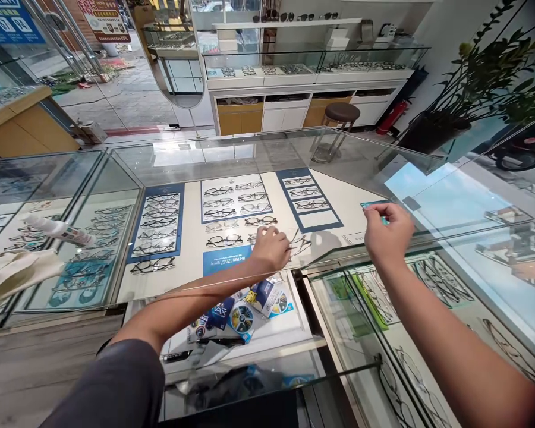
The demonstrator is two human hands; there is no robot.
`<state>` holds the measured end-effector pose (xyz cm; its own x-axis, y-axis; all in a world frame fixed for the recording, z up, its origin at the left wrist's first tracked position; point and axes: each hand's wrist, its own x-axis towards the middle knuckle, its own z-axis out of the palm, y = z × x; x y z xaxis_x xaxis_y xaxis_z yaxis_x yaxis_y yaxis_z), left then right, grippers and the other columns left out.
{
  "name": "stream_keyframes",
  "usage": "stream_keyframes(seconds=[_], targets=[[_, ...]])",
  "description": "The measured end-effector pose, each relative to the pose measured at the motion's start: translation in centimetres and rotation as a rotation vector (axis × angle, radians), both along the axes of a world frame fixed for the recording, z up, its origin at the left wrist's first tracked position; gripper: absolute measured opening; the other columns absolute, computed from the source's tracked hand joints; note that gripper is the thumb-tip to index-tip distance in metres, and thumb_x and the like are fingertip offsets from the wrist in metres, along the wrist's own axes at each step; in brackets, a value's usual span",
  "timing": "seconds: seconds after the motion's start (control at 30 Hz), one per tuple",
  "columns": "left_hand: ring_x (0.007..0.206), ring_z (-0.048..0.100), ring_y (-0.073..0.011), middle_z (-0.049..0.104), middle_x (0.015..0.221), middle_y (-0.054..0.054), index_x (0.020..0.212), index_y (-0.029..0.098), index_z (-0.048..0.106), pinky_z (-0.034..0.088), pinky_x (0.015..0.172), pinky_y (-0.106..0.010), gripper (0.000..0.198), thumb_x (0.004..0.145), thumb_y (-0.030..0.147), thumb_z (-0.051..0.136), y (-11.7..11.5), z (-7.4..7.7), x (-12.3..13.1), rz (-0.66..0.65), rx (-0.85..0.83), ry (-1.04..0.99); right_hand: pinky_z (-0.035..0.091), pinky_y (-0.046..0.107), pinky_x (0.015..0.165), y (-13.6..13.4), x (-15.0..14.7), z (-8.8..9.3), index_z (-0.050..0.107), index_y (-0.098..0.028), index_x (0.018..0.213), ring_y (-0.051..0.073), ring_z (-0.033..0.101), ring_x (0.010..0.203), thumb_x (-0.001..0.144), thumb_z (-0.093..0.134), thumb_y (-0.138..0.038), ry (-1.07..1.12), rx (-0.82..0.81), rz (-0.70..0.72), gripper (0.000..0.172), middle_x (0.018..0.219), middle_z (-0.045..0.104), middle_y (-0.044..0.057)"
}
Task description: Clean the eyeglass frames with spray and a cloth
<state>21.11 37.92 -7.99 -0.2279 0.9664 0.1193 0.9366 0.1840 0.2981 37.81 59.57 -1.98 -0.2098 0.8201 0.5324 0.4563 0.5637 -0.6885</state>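
Wire-frame glasses [299, 242], head view: inside the glass table [232, 156], just above the white tray [191, 270]; left hand [271, 248] fingers clenched on them; right hand [387, 233] fingers pinch a teal card [369, 205]; looks mid-handling; next move needs a gentle, level hand.

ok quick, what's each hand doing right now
left hand: fingers closed on thin-framed glasses
right hand: fingers pinching a small teal card

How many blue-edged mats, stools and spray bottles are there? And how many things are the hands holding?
Blue-edged mats: 3
Stool: 1
Spray bottle: 1
Glasses in left hand: 1
Teal card in right hand: 1
Total: 7
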Motion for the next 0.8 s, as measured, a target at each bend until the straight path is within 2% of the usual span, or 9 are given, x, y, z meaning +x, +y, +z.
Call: stream_keyframes(seconds=[0.1, 0.2, 0.3, 0.4, 0.5, 0.57, 0.67, 0.8], targets=[[0.123, 0.059, -0.0346, 0.079, 0.117, -0.01, 0.097, 0.021, 0.075, 0.035, 0.112, -0.057, 0.019, 0.103, 0.032, 0.06, -6.4, 0.8, 0.1, 0.025, -0.039, -0.011, 0.046, 0.045, 0.1, -0.3, -0.3, 0.3, 0.065, -0.023, 0.075, 0.026, 0.06, 0.093, 0.082, 0.061, -0.034, -0.009, -0.005, -0.002, 0.013, 0.088, 0.071, 0.008], [0.115, 0.063, -0.034, 0.08, 0.107, -0.007, 0.09, 0.023, 0.073, 0.039, 0.104, -0.055, 0.019, 0.102, 0.032, 0.061, -12.5, 2.7, 1.4, 0.049, -0.145, -0.117, 0.045, 0.045, 0.101, -0.5, -0.6, 0.6, 0.062, -0.024, 0.073, 0.027, 0.059, 0.093, 0.08, 0.061, -0.032, -0.014, -0.017, -0.002, 0.01, 0.088, 0.071, 0.009], [0.105, 0.067, -0.0301, 0.08, 0.098, -0.005, 0.086, 0.025, 0.074, 0.041, 0.099, -0.051, 0.013, 0.097, 0.03, 0.067, -17.4, 6.6, 3.4, 0.021, -0.241, -0.286, 0.045, 0.045, 0.099, -0.5, -0.8, 0.7, 0.061, -0.025, 0.072, 0.027, 0.058, 0.092, 0.08, 0.06, -0.03, -0.013, -0.008, 0.009, 0.009, 0.086, 0.07, 0.01], [0.104, 0.068, -0.0276, 0.08, 0.094, -0.002, 0.088, 0.027, 0.074, 0.04, 0.101, -0.05, 0.012, 0.097, 0.034, 0.069, -19.8, 11.6, 4.5, -0.051, -0.18, -0.378, 0.045, 0.045, 0.099, -0.4, -0.9, 0.7, 0.06, -0.025, 0.071, 0.027, 0.058, 0.089, 0.079, 0.06, -0.028, -0.019, 0.0, 0.005, 0.009, 0.083, 0.069, 0.008], [0.115, 0.066, -0.0287, 0.082, 0.102, -0.002, 0.091, 0.029, 0.074, 0.033, 0.111, -0.054, 0.016, 0.102, 0.036, 0.064, -19.3, 15.9, 3.0, -0.07, -0.063, -0.261, 0.044, 0.045, 0.098, -0.3, -0.9, 0.6, 0.059, -0.026, 0.07, 0.027, 0.057, 0.088, 0.079, 0.061, -0.028, -0.018, 0.012, 0.008, 0.009, 0.082, 0.066, 0.008], [0.122, 0.063, -0.0293, 0.082, 0.109, -0.002, 0.091, 0.028, 0.074, 0.028, 0.115, -0.055, 0.02, 0.103, 0.037, 0.062, -17.7, 17.2, 0.8, -0.028, 0.001, -0.135, 0.044, 0.045, 0.097, -0.2, -1.0, 0.6, 0.059, -0.026, 0.07, 0.027, 0.056, 0.087, 0.079, 0.061, -0.028, -0.021, 0.01, 0.019, 0.009, 0.082, 0.066, 0.008], [0.121, 0.061, -0.0287, 0.081, 0.109, -0.002, 0.089, 0.025, 0.074, 0.024, 0.116, -0.056, 0.021, 0.102, 0.034, 0.06, -14.4, 16.9, -3.1, 0.008, 0.028, 0.006, 0.043, 0.045, 0.097, -0.3, -0.9, 0.7, 0.059, -0.026, 0.07, 0.027, 0.056, 0.089, 0.079, 0.062, -0.028, -0.025, -0.003, 0.028, 0.01, 0.082, 0.065, 0.007], [0.119, 0.059, -0.0295, 0.08, 0.109, -0.006, 0.087, 0.022, 0.075, 0.026, 0.112, -0.055, 0.022, 0.101, 0.032, 0.06, -10.4, 14.4, -6.3, 0.01, 0.021, 0.053, 0.042, 0.046, 0.096, -0.3, -0.9, 0.7, 0.06, -0.026, 0.07, 0.028, 0.055, 0.089, 0.079, 0.062, -0.027, -0.022, -0.016, 0.032, 0.01, 0.082, 0.066, 0.007]])
